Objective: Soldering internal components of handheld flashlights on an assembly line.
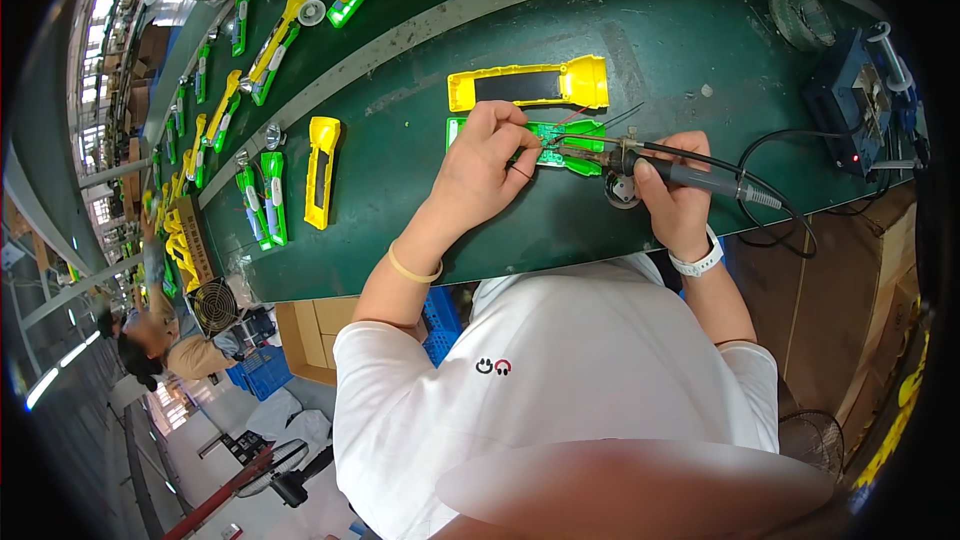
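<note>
My left hand point(487, 162) pinches thin red and black wires over a green circuit board set in a green plastic shell point(570, 145) on the green bench. My right hand point(677, 195) grips a dark soldering iron point(700, 178), its tip pointing left at the board. A yellow torch casing half point(530, 86) with a black panel lies just beyond the green shell. A small round reflector part point(621, 192) sits under the iron, beside my right hand.
A blue soldering station point(862, 105) with a red light stands at the right, its black cable looping to the iron. A yellow casing point(322, 170) and green shells point(262, 195) lie at left. More casings ride the conveyor belt point(330, 40) behind. Another person point(160, 340) sits far left.
</note>
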A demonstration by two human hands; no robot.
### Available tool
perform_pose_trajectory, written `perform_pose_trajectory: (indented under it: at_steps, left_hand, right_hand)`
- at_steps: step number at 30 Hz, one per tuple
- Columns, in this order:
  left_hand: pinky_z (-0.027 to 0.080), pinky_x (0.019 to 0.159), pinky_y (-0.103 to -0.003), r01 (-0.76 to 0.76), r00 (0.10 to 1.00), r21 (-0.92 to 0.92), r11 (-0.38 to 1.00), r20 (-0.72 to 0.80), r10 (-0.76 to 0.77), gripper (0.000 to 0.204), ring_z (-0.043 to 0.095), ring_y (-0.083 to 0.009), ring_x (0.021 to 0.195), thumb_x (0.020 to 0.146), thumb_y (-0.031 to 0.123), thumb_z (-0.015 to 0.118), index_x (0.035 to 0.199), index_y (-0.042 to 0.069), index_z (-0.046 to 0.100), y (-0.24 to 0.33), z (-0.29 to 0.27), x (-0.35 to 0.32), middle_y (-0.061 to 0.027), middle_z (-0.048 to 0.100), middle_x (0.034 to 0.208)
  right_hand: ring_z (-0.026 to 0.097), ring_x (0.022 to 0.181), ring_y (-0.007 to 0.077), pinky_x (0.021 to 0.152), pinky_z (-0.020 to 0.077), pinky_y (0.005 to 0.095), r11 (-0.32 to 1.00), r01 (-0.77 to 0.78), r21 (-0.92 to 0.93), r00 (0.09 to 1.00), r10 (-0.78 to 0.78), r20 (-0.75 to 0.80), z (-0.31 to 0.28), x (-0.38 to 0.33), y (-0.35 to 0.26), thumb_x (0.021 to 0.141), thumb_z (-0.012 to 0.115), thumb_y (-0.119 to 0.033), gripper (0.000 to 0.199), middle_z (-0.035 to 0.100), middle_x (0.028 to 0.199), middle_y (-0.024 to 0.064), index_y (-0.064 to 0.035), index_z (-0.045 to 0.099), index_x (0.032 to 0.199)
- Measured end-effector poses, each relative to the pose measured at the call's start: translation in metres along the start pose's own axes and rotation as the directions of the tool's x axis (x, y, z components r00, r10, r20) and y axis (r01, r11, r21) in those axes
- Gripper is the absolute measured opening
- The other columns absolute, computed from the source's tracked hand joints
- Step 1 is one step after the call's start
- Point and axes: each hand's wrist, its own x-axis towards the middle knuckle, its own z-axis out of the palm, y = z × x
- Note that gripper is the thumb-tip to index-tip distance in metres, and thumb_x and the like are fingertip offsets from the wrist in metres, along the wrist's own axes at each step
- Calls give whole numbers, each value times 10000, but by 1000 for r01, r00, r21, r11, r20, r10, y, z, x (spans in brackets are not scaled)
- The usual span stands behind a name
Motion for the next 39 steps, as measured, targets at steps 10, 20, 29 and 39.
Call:
perform_pose_trajectory:
  at_steps: [10,20,29,39]
  left_hand:
    - [466,716,-315,20,999,-13,1000,40,-19,137,533,-240,862,676,16,677,788,38,601,2,-3,4,-93,529,926]
    - [426,535,-351,219,974,386,896,-32,-224,243,524,-236,616,679,196,738,691,52,543,21,-37,-14,-60,516,650]
    - [450,647,-316,-280,956,166,946,-48,291,169,562,-226,751,671,32,683,833,69,650,-3,-13,-3,-61,564,785]
    - [495,603,-290,-455,889,303,838,99,447,235,579,-191,763,649,47,632,884,61,636,-4,-11,0,-46,557,808]
  right_hand:
    - [467,589,55,513,407,190,989,42,142,996,-29,-89,-4,-1,-3,836,602,-60,260,511,794,48,-33,382,971]
    - [467,567,79,498,398,208,978,58,200,993,-36,-111,-5,0,-5,851,571,-41,244,500,747,62,-50,356,967]
    - [468,562,87,498,397,215,977,28,212,997,-13,-73,-9,-2,-9,853,570,-53,242,497,733,67,-53,353,960]
    - [435,546,62,473,388,200,989,9,146,997,2,-75,-9,-2,-5,835,577,-33,223,490,757,37,-60,378,931]
